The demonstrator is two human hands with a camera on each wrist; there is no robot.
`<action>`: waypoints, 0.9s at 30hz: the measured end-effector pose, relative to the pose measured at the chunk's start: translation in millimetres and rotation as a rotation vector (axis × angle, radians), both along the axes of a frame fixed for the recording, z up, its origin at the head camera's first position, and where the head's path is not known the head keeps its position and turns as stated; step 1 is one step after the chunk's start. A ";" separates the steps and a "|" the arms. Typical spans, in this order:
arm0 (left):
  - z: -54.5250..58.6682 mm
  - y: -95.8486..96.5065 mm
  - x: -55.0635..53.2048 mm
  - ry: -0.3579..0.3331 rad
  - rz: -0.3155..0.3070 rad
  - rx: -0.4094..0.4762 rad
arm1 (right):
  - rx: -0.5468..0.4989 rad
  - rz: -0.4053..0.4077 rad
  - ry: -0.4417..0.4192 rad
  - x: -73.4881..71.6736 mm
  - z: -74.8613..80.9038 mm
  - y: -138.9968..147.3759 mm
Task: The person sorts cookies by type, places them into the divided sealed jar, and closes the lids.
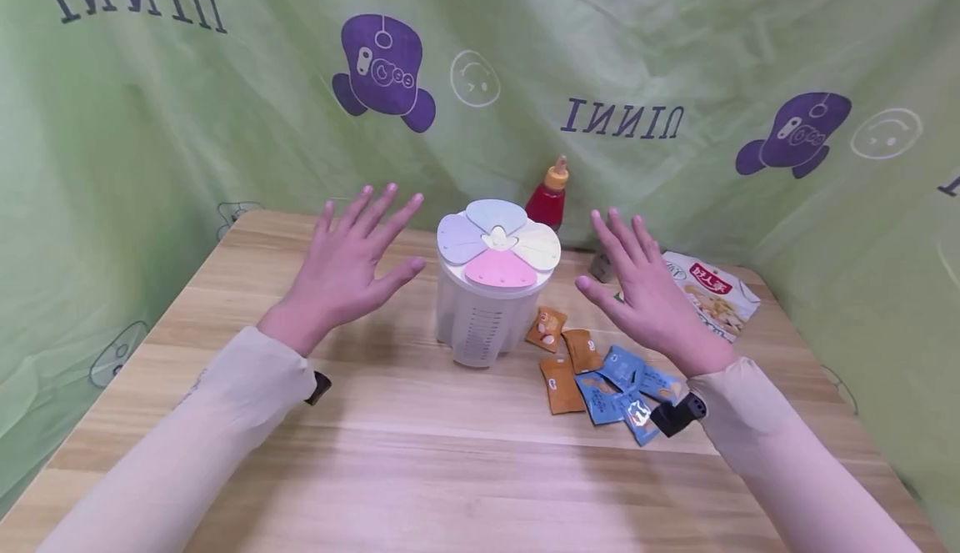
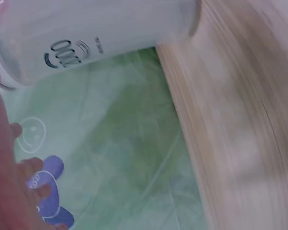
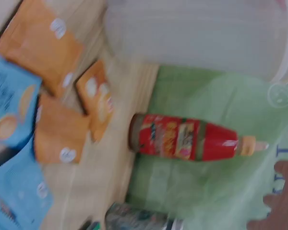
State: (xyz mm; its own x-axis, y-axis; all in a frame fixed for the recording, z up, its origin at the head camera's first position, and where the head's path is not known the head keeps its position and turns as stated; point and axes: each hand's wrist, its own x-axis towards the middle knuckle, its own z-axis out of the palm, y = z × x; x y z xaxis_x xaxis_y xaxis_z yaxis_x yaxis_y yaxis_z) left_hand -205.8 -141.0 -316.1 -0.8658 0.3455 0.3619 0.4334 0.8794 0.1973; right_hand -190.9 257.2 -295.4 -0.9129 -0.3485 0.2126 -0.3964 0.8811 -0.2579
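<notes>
A translucent plastic canister (image 1: 483, 319) with a flower-shaped lid (image 1: 498, 240) in pastel blue, purple, pink and cream stands upright on the table. To its left my left hand (image 1: 352, 265) is held in the air, fingers spread, touching nothing. On the other side my right hand (image 1: 648, 294) hovers likewise, above the small packets and near the white snack bag. Several orange packets (image 1: 561, 386) and blue packets (image 1: 600, 399) lie loosely to the right of the canister. The left wrist view shows printed markings on the canister (image 2: 105, 33).
Behind the canister stands a red squeeze bottle (image 3: 182, 137) with a yellow cap. A small dark jar (image 3: 139, 218) is near it. A white snack bag (image 1: 716, 294) lies at the back right, partly behind my right hand. Green printed cloth (image 1: 517, 61) hangs around the wooden table (image 1: 420, 470).
</notes>
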 end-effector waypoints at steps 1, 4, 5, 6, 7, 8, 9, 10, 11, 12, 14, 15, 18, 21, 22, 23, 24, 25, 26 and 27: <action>1.4 1.7 0.9 0.016 -0.024 0.016 | -0.027 0.033 0.001 0.5 2.5 -1.8; 5.4 7.4 3.9 0.061 -0.103 0.070 | -0.108 0.128 -0.003 3.7 10.7 -9.7; 6.7 9.2 5.1 0.075 -0.131 0.085 | -0.131 0.156 -0.006 5.1 13.4 -13.0; 7.9 11.2 6.4 0.089 -0.160 0.102 | -0.151 0.184 -0.005 6.5 15.9 -16.5; 9.0 13.2 7.6 0.103 -0.190 0.117 | -0.167 0.212 -0.001 8.1 18.1 -20.2; 9.9 15.3 8.7 0.122 -0.223 0.134 | -0.180 0.240 0.007 9.3 19.8 -23.8; 10.8 17.5 9.9 0.137 -0.255 0.150 | -0.192 0.271 0.020 10.8 21.5 -27.6; 11.7 19.8 11.0 0.148 -0.288 0.167 | -0.200 0.300 0.032 11.9 22.6 -31.1; 12.4 22.2 12.0 0.165 -0.319 0.178 | -0.208 0.329 0.042 12.8 23.4 -34.4; 13.3 24.7 13.1 0.177 -0.350 0.192 | -0.211 0.357 0.057 13.8 23.9 -37.5; 14.9 29.5 14.8 0.192 -0.399 0.212 | -0.211 0.404 0.077 15.0 24.6 -43.2; 15.6 31.7 15.6 0.195 -0.419 0.217 | -0.208 0.422 0.085 15.5 25.0 -45.7; 17.4 37.0 17.3 0.205 -0.470 0.222 | -0.196 0.461 0.102 15.9 25.9 -51.3; 17.3 40.7 17.8 0.218 -0.515 0.219 | -0.188 0.477 0.106 15.9 26.7 -54.1; 16.7 41.6 17.5 0.223 -0.531 0.221 | -0.184 0.479 0.104 15.9 26.9 -54.6; 16.3 42.5 17.2 0.228 -0.545 0.222 | -0.181 0.480 0.102 15.6 27.0 -54.9; 15.7 43.2 16.9 0.233 -0.557 0.223 | -0.177 0.482 0.101 15.3 27.1 -55.0; 15.2 43.9 16.3 0.234 -0.568 0.223 | -0.174 0.484 0.103 15.2 27.3 -55.3; 14.9 44.3 15.9 0.234 -0.576 0.224 | -0.172 0.487 0.106 14.8 27.5 -55.5; 14.8 44.6 15.8 0.235 -0.582 0.225 | -0.172 0.491 0.109 14.5 27.8 -56.1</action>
State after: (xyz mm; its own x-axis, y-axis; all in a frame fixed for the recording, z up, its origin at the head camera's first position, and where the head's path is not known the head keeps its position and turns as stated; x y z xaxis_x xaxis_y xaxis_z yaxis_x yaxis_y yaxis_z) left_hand -190.0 -96.4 -301.2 -0.4504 0.6265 0.6361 0.8786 0.4376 0.1910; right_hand -176.4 201.1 -267.5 -0.6199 -0.6814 0.3891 -0.7846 0.5334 -0.3161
